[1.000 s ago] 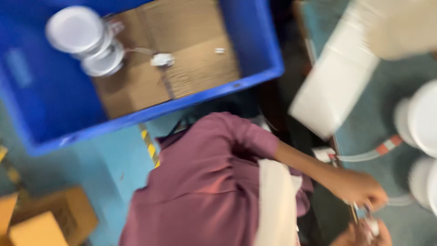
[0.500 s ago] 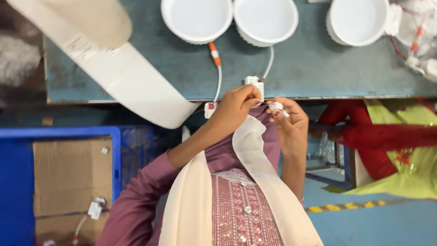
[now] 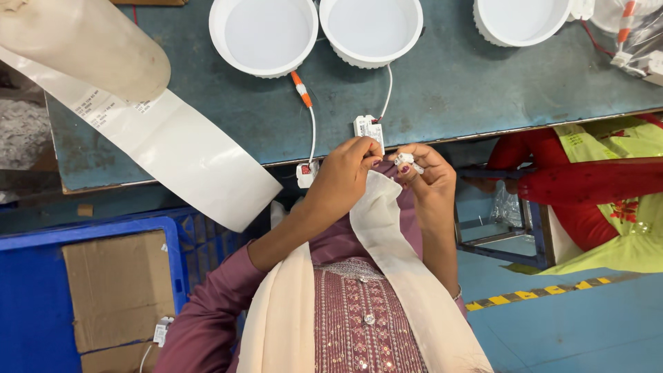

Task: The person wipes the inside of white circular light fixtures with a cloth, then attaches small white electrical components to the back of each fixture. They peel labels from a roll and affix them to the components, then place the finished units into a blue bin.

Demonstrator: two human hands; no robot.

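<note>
My left hand (image 3: 345,181) pinches the lower end of a small white driver box (image 3: 368,128) at the front edge of the blue-grey table (image 3: 483,90). A thin white wire runs from that box to a round white downlight (image 3: 371,31). My right hand (image 3: 429,176) is beside the left, fingers closed on a small white connector (image 3: 407,162). A second downlight (image 3: 262,34) has an orange-sleeved wire (image 3: 301,88) leading to another small box (image 3: 306,174) that hangs at the table edge.
A third downlight (image 3: 521,21) sits at the back right. A wide white label strip (image 3: 179,155) unrolls from a big roll (image 3: 83,48) at the left. A blue crate (image 3: 27,304) lined with cardboard is below left. Another person in red and yellow-green (image 3: 594,186) is at the right.
The view swung from the blue crate up to the table. Both hands came together at the table edge; over the last half second they have hardly moved.
</note>
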